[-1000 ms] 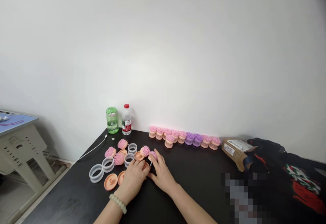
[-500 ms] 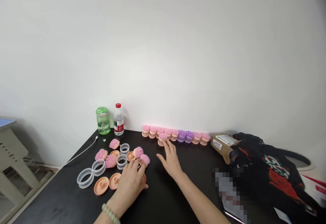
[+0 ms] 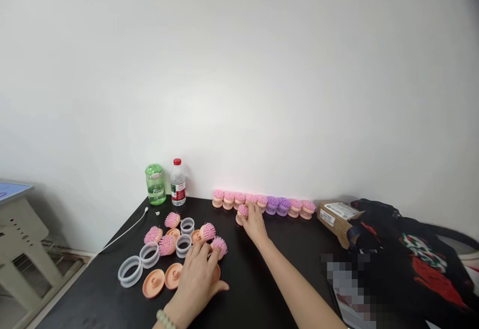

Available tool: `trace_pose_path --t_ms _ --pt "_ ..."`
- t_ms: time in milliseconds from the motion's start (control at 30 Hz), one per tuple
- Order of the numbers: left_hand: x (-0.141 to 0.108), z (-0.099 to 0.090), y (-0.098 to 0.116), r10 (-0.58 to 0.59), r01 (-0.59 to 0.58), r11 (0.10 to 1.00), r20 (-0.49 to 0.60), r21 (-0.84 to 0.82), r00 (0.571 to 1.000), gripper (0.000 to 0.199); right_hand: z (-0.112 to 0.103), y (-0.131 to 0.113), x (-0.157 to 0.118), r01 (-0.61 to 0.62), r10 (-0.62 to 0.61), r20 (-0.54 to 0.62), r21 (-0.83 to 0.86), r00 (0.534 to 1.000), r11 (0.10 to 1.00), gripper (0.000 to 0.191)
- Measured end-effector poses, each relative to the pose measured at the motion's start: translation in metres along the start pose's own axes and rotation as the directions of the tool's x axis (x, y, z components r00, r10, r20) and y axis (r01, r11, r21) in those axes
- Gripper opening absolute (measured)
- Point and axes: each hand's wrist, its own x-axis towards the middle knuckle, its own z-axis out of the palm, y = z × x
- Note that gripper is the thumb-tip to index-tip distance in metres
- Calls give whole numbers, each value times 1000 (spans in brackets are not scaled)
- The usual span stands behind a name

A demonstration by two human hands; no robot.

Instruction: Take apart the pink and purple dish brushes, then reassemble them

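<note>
My right hand [image 3: 255, 224] has its fingers around a pink bristle brush with a peach base [image 3: 243, 211], just in front of the row of assembled brushes [image 3: 228, 200] by the wall. Lower left, my left hand [image 3: 198, 274] is spread over loose parts, its fingertips beside a pink bristle head [image 3: 219, 246]; a peach disc shows partly beneath it. Around it lie more pink heads [image 3: 167, 245], clear rings [image 3: 130, 271] and peach discs [image 3: 153, 283].
A green bottle [image 3: 155, 184] and a red-capped water bottle [image 3: 178, 183] stand at the back left. A white cable [image 3: 123, 232] crosses the left edge. At right are a cardboard box [image 3: 337, 219], a black printed bag [image 3: 422, 259] and a blurred flat item [image 3: 350, 289].
My right hand's fingers have come together around the front brush. My left hand stays over the loose parts. The whole view has shifted slightly.
</note>
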Motion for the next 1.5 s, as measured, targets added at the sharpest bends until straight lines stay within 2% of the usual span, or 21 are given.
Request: trace_pose_path --t_ms 167,267,333,367,433,500,567,633,733,800,867,933,1000,1033,1100,1167,1200,1300,1367,1433,1500 --pt "-4 -4 1 52 -74 992 -197 -107 979 58 -27 -12 -30 -106 100 48 167 994 980 26" --pt "-9 -1 4 93 -163 967 -326 -194 941 56 -46 -28 -66 -165 126 142 310 982 936 33" --pt "-12 -1 10 128 -223 947 -366 -232 922 59 -59 -43 -93 -193 110 218 407 970 893 38" --pt "-14 -2 13 145 -249 935 -369 -253 918 57 -65 -50 -106 -218 107 254 466 961 857 40" --pt "-16 -6 21 163 -278 909 -349 -310 923 47 -76 -62 -128 -315 118 336 626 934 713 44" --pt "-17 -10 29 155 -270 889 -311 -369 937 36 -83 -70 -143 -374 131 375 707 918 600 47" --pt "-18 -12 35 155 -274 879 -310 -390 938 31 -85 -71 -151 -406 145 395 727 907 555 49" --pt "-18 -11 37 196 -331 870 -360 -365 912 29 -84 -70 -154 -429 148 424 707 893 562 48" --pt "-19 -6 38 293 -440 850 -436 -289 851 26 -85 -69 -154 -402 126 431 644 894 651 38" --pt "-19 -4 37 325 -471 841 -450 -265 832 23 -89 -70 -152 -350 92 412 609 906 712 33" --pt "-19 -4 36 330 -477 835 -444 -273 833 21 -95 -72 -149 -272 27 389 591 921 760 33" --pt "-18 -5 35 323 -470 824 -419 -316 848 21 -102 -73 -147 -145 -91 357 582 930 800 31" --pt "-18 -8 34 309 -455 814 -394 -362 866 25 -107 -72 -148 -25 -203 331 572 922 820 26" --pt "-18 -9 34 302 -447 813 -387 -372 871 26 -108 -72 -149 -4 -222 333 562 917 827 28" --pt "-19 -10 33 307 -449 822 -392 -350 867 25 -107 -69 -152 -67 -161 360 543 919 837 46" --pt "-20 -11 34 341 -478 828 -412 -294 845 22 -104 -67 -155 -208 -41 416 536 909 819 71" --pt "-20 -12 34 364 -497 826 -422 -265 830 20 -102 -67 -155 -269 4 448 530 894 804 74" --pt "-19 -15 36 421 -540 816 -427 -207 800 16 -101 -69 -153 -338 58 508 480 859 809 44" --pt "-19 -16 36 415 -537 814 -425 -221 804 15 -103 -72 -151 -286 27 483 471 875 834 32" --pt "-19 -15 35 378 -506 823 -418 -258 826 18 -106 -73 -150 -240 -18 451 507 892 828 41" --pt "-20 -13 34 347 -475 834 -404 -280 847 21 -106 -72 -150 -287 -8 468 554 884 781 60"
